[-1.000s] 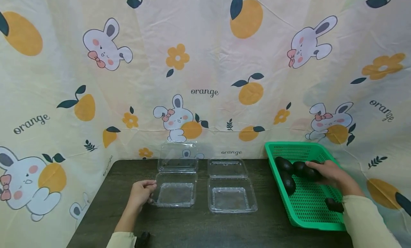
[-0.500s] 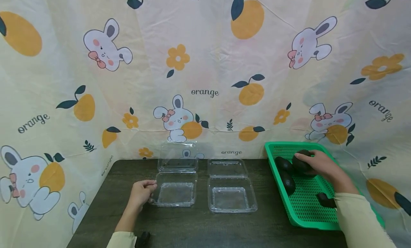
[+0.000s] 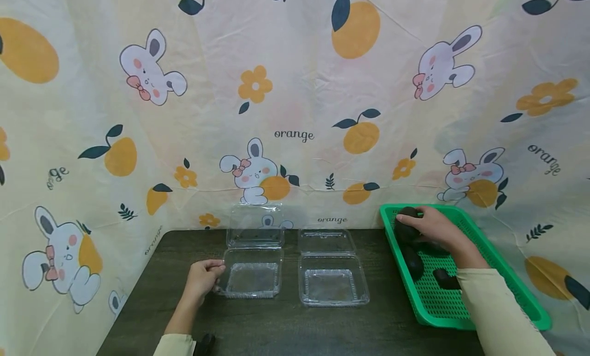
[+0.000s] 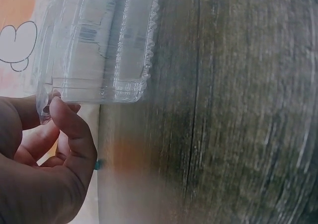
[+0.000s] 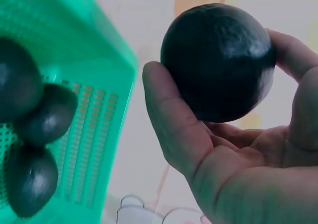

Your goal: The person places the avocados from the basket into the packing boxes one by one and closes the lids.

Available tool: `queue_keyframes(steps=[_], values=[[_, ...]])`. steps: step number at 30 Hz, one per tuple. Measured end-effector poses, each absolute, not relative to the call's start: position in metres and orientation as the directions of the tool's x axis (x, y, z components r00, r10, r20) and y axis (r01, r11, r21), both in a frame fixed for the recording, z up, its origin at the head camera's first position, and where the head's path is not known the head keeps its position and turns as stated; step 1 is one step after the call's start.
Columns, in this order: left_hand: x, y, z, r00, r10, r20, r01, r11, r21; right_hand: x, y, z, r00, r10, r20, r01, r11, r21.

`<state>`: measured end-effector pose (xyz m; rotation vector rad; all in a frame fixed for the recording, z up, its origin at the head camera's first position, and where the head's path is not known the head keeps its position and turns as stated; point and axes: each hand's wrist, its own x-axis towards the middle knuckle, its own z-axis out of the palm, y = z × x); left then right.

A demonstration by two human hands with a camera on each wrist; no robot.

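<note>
My left hand (image 3: 203,281) pinches the left rim of a clear plastic clamshell container (image 3: 252,274), which stands with its lid raised. In the left wrist view, thumb and fingertips close on the edge of that clamshell (image 4: 99,50). At the right, my right hand (image 3: 438,228) holds a dark avocado (image 5: 216,62) between thumb and fingers, over the back left of a green basket (image 3: 442,307). More dark avocados lie in this basket; one avocado (image 3: 412,264) rests along its left wall, and another (image 3: 433,249) is partly hidden under my hand.
A second clear clamshell (image 3: 334,279), lid also raised, stands between the first one and the basket. Behind the dark wooden table (image 3: 276,328) hangs a patterned cloth (image 3: 295,89). A small black device (image 3: 446,279) sits at my right wrist.
My right hand has lifted an avocado in the basket and carried it left toward the basket's back left corner. My left hand stays at the clamshell's rim.
</note>
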<state>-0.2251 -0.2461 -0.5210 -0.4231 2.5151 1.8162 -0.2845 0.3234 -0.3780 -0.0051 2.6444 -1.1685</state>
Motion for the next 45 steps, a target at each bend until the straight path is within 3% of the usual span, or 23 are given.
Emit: queue_keyframes(steps=[33,45], values=[[-0.222,-0.241,-0.524,-0.961,-0.223,-0.162,-0.225,0.298,0.928,-0.302,0.197,-0.380,-0.961,-0.245,-0.129,-0.097,0.733,-0.673],[-0.222,-0.242,-0.522,-0.959,-0.230,-0.165,-0.229,0.287,0.930,-0.303,0.154,-0.392,-0.935,-0.337,-0.108,-0.144,0.643,-0.752]])
